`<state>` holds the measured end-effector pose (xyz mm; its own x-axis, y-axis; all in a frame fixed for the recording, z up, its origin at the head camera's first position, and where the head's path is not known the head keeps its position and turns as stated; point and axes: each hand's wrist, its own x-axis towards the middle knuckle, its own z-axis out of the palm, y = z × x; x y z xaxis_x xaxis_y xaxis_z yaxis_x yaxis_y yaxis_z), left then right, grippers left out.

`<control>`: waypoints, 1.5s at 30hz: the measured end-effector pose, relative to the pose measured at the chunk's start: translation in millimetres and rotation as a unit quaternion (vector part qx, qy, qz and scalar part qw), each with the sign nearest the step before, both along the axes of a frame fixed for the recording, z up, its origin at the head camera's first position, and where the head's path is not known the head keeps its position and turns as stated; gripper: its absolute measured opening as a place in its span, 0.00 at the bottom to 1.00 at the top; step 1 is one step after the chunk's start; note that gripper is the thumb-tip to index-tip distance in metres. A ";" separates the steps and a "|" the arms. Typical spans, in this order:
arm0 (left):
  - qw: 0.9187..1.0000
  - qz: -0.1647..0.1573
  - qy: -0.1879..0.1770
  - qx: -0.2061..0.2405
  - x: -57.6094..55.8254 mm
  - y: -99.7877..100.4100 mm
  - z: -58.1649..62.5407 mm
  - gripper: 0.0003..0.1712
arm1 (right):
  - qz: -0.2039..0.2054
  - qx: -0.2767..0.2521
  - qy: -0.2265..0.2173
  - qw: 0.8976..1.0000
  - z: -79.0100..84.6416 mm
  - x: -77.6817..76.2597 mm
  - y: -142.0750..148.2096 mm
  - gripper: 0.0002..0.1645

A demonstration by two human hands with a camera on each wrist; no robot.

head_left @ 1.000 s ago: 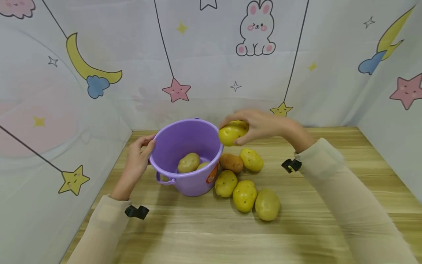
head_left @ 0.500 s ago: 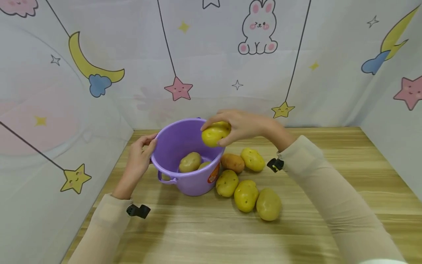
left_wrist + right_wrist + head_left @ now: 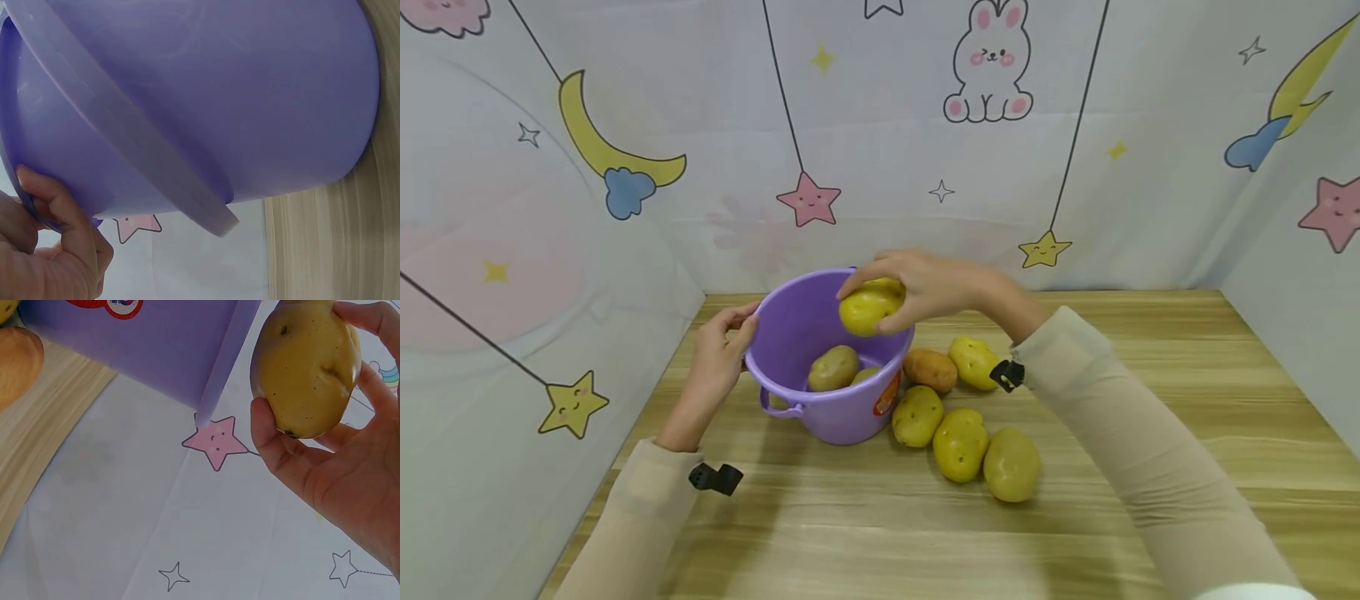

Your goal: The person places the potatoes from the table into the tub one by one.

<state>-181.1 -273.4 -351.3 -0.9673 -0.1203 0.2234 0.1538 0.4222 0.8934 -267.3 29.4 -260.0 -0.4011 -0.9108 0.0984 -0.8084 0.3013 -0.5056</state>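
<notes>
1. Purple, the bucket is standing on the wood-grained table; its handle is sticking out at the near left and a red label is showing on the right.
2. The left hand is gripping the bucket's left rim, thumb and fingers bent about the edge.
3. The right hand is grasping a yellow potato between thumb and fingers, and is holding it over the bucket's opening.
4. Inside the bucket, a tan potato is lying beside a half-hidden potato, which the rim is partly covering.
5. Right of the bucket, a brown potato, a far potato, a small potato, a middle potato and a pale potato are resting on the table.
6. A white cloth, printed with stars, a moon and a rabbit, is hanging behind.
7. Beige sleeves are covering both forearms.
</notes>
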 end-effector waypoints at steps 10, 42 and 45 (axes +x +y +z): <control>1.000 0.000 -0.005 0.001 -4.0 -2.4 0.5 0.25 | 0.007 0.006 0.019 1.000 -0.2 -0.3 -14.8 0.32; 1.000 -0.005 -0.004 0.002 -16.0 -6.5 3.6 0.24 | -0.030 -0.069 0.031 0.997 -12.1 -19.8 4.4 0.22; 1.000 -0.008 -0.005 0.005 -15.9 -6.9 3.7 0.25 | -0.032 -0.088 0.030 0.995 -13.8 -22.1 11.4 0.20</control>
